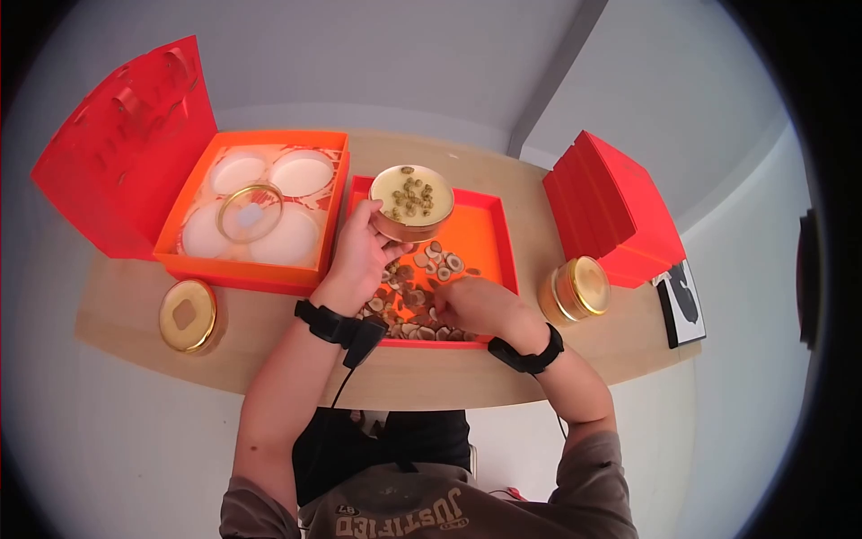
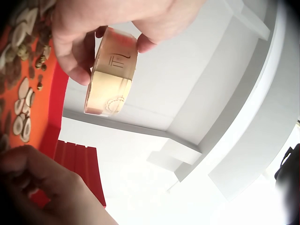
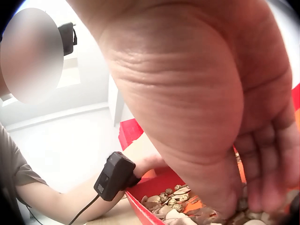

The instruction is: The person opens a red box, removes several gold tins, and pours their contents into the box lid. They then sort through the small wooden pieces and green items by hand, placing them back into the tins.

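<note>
Where the left grip (image 1: 357, 260) curls, the container (image 1: 409, 232) lies inside.

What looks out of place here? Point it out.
The gold-rimmed clear disc lies across the round wells of the box, not in one, which looks misplaced. In the red tray, greenish buds are mixed among loose slices, perhaps deliberately.

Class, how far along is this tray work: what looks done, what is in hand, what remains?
Looks done: a small batch of knobbly pieces is in the round container. In hand: the left hand holds that container up; the right hand reaches among slices. Apparently left: more knobbly pieces mixed with slices in the tray, and a gold-rimmed lid lying on the open box.
</note>
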Demonstrator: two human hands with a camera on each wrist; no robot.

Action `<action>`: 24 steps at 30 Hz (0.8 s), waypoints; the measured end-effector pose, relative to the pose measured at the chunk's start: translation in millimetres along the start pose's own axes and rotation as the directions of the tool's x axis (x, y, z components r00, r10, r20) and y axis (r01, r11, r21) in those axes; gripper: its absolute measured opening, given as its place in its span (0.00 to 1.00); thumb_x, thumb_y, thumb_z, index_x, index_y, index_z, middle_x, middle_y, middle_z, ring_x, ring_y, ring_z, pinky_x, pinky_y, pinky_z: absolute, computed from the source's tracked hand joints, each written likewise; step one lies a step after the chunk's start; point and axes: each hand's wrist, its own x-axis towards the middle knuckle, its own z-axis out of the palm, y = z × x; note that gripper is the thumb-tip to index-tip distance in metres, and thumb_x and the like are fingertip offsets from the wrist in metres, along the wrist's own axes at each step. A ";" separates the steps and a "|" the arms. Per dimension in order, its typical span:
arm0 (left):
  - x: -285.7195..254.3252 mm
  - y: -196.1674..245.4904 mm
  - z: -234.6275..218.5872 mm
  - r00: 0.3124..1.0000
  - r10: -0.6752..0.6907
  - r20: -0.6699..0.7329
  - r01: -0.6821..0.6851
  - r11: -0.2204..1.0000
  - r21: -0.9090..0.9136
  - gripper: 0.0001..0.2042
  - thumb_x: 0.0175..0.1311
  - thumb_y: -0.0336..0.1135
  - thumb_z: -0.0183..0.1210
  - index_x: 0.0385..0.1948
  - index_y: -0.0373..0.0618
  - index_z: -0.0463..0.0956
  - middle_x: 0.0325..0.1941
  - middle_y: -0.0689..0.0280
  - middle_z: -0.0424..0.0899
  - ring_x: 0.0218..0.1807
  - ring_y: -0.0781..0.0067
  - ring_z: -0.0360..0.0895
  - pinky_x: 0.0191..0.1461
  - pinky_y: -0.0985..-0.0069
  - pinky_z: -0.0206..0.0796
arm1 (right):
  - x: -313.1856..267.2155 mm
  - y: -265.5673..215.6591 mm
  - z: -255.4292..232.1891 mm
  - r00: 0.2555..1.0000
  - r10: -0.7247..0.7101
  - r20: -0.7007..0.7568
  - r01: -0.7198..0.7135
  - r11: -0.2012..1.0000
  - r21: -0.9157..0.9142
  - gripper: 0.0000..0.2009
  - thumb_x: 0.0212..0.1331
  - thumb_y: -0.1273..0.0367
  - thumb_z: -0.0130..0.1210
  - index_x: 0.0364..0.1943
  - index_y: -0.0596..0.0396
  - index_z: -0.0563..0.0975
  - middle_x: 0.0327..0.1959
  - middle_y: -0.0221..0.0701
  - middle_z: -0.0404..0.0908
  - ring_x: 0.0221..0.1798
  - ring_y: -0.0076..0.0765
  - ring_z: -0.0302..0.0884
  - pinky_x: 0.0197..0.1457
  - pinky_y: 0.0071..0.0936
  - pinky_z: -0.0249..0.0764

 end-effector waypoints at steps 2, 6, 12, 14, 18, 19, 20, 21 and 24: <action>-0.1 -0.9 -1.1 1.000 0.004 0.012 -0.004 1.000 -0.005 0.20 0.72 0.49 0.53 0.56 0.45 0.70 0.58 0.63 0.77 0.58 0.69 0.75 0.53 0.65 0.74 | 0.8 -1.4 1.3 0.999 -0.015 -0.033 0.015 1.000 -0.016 0.08 0.61 0.66 0.59 0.38 0.56 0.82 0.31 0.44 0.84 0.40 0.52 0.84 0.45 0.46 0.78; -0.6 0.4 -0.8 0.999 0.007 0.034 -0.007 1.000 -0.008 0.15 0.72 0.49 0.54 0.51 0.50 0.69 0.56 0.64 0.80 0.58 0.69 0.77 0.57 0.62 0.71 | 0.0 -2.0 2.5 0.998 -0.033 -0.060 0.030 0.999 -0.040 0.09 0.62 0.66 0.58 0.39 0.55 0.83 0.31 0.42 0.85 0.40 0.51 0.85 0.45 0.46 0.78; -2.5 1.2 0.2 0.999 0.004 0.037 -0.004 1.000 -0.003 0.20 0.71 0.49 0.54 0.56 0.46 0.70 0.59 0.63 0.77 0.60 0.69 0.74 0.55 0.64 0.73 | 3.6 -25.2 -2.3 0.969 -0.206 -0.137 0.216 0.974 0.061 0.07 0.60 0.70 0.58 0.40 0.52 0.83 0.36 0.39 0.86 0.43 0.49 0.85 0.47 0.44 0.79; 0.2 -0.4 -0.8 1.000 0.004 0.001 -0.004 1.000 -0.008 0.20 0.71 0.49 0.54 0.56 0.46 0.70 0.59 0.63 0.76 0.60 0.69 0.74 0.55 0.64 0.73 | 8.5 -32.7 1.0 0.955 -0.242 -0.170 0.259 0.962 0.090 0.07 0.59 0.72 0.58 0.39 0.53 0.83 0.40 0.39 0.85 0.45 0.49 0.85 0.48 0.43 0.79; 0.5 0.1 -1.3 1.000 0.005 -0.003 -0.005 1.000 -0.004 0.20 0.70 0.49 0.54 0.55 0.46 0.70 0.59 0.63 0.77 0.59 0.68 0.75 0.54 0.64 0.74 | 23.4 -36.0 11.1 0.957 -0.259 -0.127 0.267 0.963 0.046 0.06 0.63 0.69 0.57 0.40 0.52 0.82 0.40 0.36 0.84 0.46 0.47 0.84 0.48 0.42 0.79; 0.3 -0.2 -1.0 1.000 0.000 -0.005 -0.001 1.000 -0.010 0.20 0.70 0.49 0.54 0.55 0.46 0.70 0.58 0.63 0.77 0.59 0.68 0.75 0.54 0.64 0.74 | 24.2 -38.3 12.0 0.962 -0.249 -0.111 0.254 0.967 0.032 0.06 0.63 0.70 0.57 0.40 0.52 0.82 0.41 0.36 0.84 0.45 0.47 0.84 0.48 0.42 0.79; 0.2 0.0 -0.3 1.000 -0.003 -0.006 0.003 1.000 -0.018 0.20 0.71 0.48 0.54 0.55 0.45 0.70 0.58 0.62 0.77 0.59 0.68 0.75 0.53 0.64 0.74 | 25.2 -40.0 12.5 0.967 -0.238 -0.095 0.241 0.970 0.017 0.06 0.63 0.70 0.57 0.41 0.52 0.82 0.41 0.36 0.84 0.45 0.47 0.84 0.48 0.41 0.79; 0.0 0.8 0.4 1.000 0.003 -0.005 -0.003 1.000 -0.019 0.20 0.71 0.48 0.54 0.55 0.45 0.70 0.58 0.62 0.77 0.59 0.68 0.75 0.53 0.64 0.74 | 26.8 -40.8 12.2 0.965 -0.242 -0.096 0.245 0.970 0.012 0.06 0.63 0.70 0.57 0.41 0.52 0.82 0.41 0.36 0.84 0.45 0.47 0.84 0.48 0.41 0.79; -1.6 1.6 1.5 1.000 0.003 -0.004 -0.003 1.000 -0.023 0.19 0.71 0.48 0.54 0.55 0.45 0.70 0.57 0.63 0.78 0.59 0.68 0.75 0.52 0.65 0.75 | 28.2 -41.3 13.7 0.976 -0.216 -0.007 0.216 0.976 -0.006 0.07 0.63 0.70 0.57 0.41 0.52 0.83 0.40 0.37 0.85 0.46 0.47 0.84 0.48 0.41 0.79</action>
